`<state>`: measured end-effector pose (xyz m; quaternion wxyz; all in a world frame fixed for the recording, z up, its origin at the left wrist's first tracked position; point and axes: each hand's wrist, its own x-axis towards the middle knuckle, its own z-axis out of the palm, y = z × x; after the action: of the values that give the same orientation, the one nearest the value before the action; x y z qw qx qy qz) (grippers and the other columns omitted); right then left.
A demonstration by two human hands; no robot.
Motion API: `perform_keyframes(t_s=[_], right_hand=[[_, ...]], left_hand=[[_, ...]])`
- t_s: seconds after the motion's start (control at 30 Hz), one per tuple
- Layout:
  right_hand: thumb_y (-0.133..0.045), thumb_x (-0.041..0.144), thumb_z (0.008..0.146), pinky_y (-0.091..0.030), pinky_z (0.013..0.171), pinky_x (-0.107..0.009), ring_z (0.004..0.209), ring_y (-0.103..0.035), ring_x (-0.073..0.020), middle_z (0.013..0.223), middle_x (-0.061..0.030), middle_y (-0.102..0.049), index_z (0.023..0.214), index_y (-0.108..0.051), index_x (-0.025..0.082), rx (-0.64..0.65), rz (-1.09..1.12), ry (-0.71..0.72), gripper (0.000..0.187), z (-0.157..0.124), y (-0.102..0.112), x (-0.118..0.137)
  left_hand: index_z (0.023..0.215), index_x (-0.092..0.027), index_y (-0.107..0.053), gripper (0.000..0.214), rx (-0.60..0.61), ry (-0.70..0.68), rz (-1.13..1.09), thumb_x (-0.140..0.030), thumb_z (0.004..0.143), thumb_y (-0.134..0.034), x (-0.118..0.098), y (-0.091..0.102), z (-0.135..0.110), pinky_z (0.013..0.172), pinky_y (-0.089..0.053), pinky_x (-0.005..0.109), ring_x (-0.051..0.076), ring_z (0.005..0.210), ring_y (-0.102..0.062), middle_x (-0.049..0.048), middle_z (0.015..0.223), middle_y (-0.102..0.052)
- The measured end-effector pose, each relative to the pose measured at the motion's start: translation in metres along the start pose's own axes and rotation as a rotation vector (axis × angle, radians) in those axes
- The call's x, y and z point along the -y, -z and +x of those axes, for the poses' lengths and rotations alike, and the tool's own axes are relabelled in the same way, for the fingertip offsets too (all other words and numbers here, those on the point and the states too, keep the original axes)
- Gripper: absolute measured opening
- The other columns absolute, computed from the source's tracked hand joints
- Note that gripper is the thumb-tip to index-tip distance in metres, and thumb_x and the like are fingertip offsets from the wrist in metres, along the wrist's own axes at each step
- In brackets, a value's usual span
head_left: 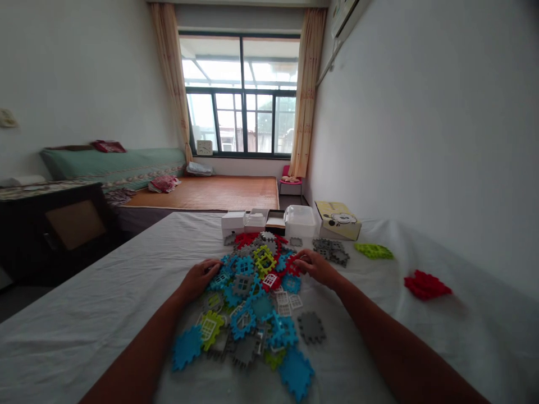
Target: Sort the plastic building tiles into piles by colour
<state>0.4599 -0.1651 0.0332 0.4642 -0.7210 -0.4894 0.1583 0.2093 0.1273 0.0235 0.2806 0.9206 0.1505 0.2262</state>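
A heap of interlocking plastic tiles (252, 297) in blue, grey, red and yellow-green lies on the white cloth in front of me. My left hand (200, 278) rests on the heap's left edge, fingers curled over blue tiles. My right hand (315, 265) lies on the heap's right side, fingertips touching a red tile (290, 266). Neither hand has a tile lifted. Sorted small stacks lie to the right: grey tiles (332, 251), yellow-green tiles (374, 251) and red tiles (426, 285).
The white-covered table (105, 303) runs along the right wall. At its far end stand white boxes (246, 220), a clear plastic tub (300, 220) and a yellow cartoon box (339, 220). A bed (210, 193) and a dark cabinet (54, 224) are beyond on the left.
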Motion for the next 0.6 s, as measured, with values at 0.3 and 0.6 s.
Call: perform_keyframes(t_s=[0.3, 0.6], right_hand=[[-0.055, 0.044, 0.069, -0.044, 0.057, -0.026, 0.060, -0.056, -0.0140, 0.073, -0.0035, -0.066, 0.086, -0.063, 0.015, -0.275, -0.237, -0.170, 0.035, -0.065, 0.115, -0.024], [-0.062, 0.047, 0.058, -0.045, 0.044, -0.028, 0.051, -0.058, -0.0180, 0.060, -0.0082, -0.065, 0.073, -0.065, 0.018, -0.792, -0.260, -0.667, 0.034, -0.236, 0.240, -0.087]], left_hand=[[0.096, -0.022, -0.066, 0.051, 0.001, 0.035, 0.003, -0.060, 0.075, -0.041, 0.004, -0.001, 0.003, 0.092, -0.040, 0.032, 0.023, 0.100, -0.056, 0.0034, 0.105, -0.065], [0.095, -0.021, -0.066, 0.048, -0.013, 0.023, 0.070, -0.058, 0.075, -0.042, 0.010, -0.003, 0.007, 0.088, -0.042, 0.028, 0.022, 0.098, -0.058, 0.0026, 0.104, -0.066]])
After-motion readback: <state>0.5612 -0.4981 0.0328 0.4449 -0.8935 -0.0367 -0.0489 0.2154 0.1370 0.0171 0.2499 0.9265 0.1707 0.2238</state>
